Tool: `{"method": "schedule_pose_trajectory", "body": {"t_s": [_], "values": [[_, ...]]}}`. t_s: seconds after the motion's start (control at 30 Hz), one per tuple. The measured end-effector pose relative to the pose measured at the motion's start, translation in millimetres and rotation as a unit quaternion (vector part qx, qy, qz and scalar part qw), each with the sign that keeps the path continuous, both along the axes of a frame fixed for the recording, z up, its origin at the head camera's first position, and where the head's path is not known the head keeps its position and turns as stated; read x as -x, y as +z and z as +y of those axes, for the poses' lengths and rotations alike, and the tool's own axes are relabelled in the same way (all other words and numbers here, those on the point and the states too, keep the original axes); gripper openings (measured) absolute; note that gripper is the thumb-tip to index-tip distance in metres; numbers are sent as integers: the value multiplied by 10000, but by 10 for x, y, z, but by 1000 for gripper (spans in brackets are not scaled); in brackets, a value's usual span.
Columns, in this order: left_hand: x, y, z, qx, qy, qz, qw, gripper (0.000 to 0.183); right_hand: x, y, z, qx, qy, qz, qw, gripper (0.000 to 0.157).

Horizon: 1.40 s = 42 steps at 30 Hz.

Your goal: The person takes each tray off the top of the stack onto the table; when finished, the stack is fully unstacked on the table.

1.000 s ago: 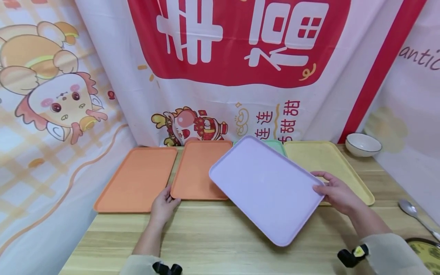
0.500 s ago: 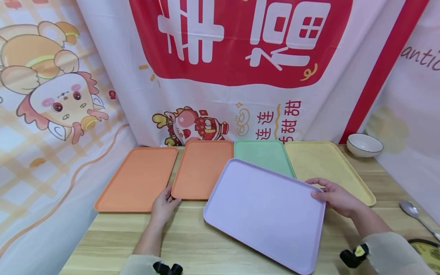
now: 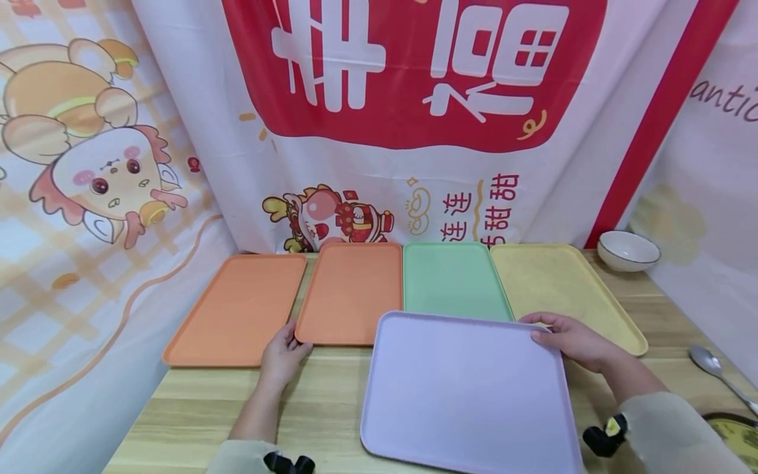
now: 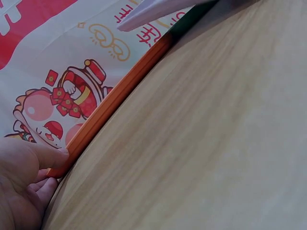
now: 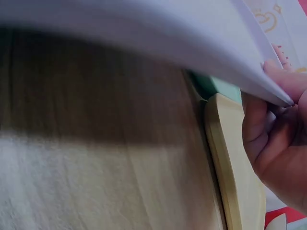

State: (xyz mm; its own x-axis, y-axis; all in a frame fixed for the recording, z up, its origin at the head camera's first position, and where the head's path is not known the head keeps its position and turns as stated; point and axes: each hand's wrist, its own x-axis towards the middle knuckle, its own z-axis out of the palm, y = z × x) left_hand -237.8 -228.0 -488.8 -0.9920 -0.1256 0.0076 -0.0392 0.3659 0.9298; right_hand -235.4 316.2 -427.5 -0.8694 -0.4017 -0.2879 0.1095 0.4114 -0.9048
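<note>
My right hand (image 3: 577, 342) pinches a lilac tray (image 3: 468, 395) at its far right corner, thumb on top and fingers beneath. In the right wrist view this tray (image 5: 182, 33) is raised above the wood. At the near left corner of the second orange tray (image 3: 351, 293), my left hand (image 3: 283, 355) grips with thumb and curled fingers; the left wrist view shows the thumb on the orange tray's edge (image 4: 108, 103). A green tray (image 3: 454, 280) and a yellow tray (image 3: 559, 289) lie to its right. The lilac tray hides the green one's near end.
Another orange tray (image 3: 239, 306) lies at the far left of the wooden table (image 3: 195, 415). To the right are a white bowl (image 3: 628, 251), a metal spoon (image 3: 710, 365) and a partly cut-off yellow patterned item (image 3: 734, 438). A printed cloth (image 3: 385, 141) hangs behind the trays.
My right hand has swung the lilac tray toward me and turned it straighter, uncovering much of the green tray. The left hand has stayed at the orange tray's corner.
</note>
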Motion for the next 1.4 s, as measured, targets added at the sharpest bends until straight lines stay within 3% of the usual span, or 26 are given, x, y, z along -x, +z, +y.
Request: {"method": "schedule_pose_trajectory", "body": {"t_s": [0.37, 0.77, 1.4], "values": [[-10, -2, 5, -36, 7, -20, 10000, 67, -25, -128, -208, -1311, -42, 739, 9886, 34], [-16, 24, -1, -17, -1, -111, 9999, 67, -75, -110, -325, -2114, -377, 1371, 9670, 21], [-35, 48, 6, -2, -19, -93, 10000, 66, -89, -158, -443, -2565, -489, 1683, 9505, 16]]}}
